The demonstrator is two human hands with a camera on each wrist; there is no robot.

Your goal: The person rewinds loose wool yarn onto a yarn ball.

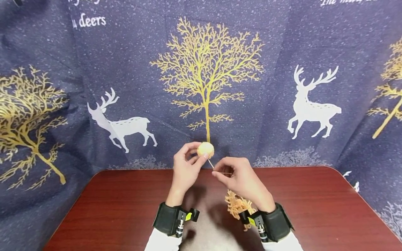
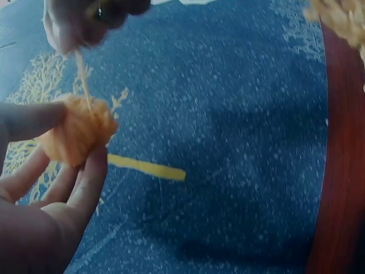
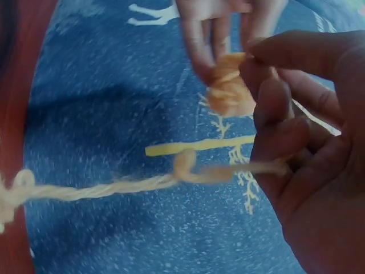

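Above the table's far edge, my left hand (image 1: 186,169) holds a small ball of yellow-orange yarn (image 1: 205,149) between thumb and fingers. In the left wrist view the wound strands of the ball (image 2: 77,134) show clearly. A short length of yarn (image 2: 84,83) runs taut from the ball to my right hand (image 1: 241,177), whose thumb and forefinger pinch it. From the right hand, more yarn (image 3: 114,188) trails away, twisted and with a small loop in it, in the right wrist view. Part of the strand within the right fingers is hidden.
A loose, tangled heap of yarn (image 1: 236,205) lies on the red-brown wooden table (image 1: 125,202), below the right forearm and partly hidden by its wrist strap. Behind the table hangs a dark blue cloth (image 1: 176,132) printed with trees and deer.
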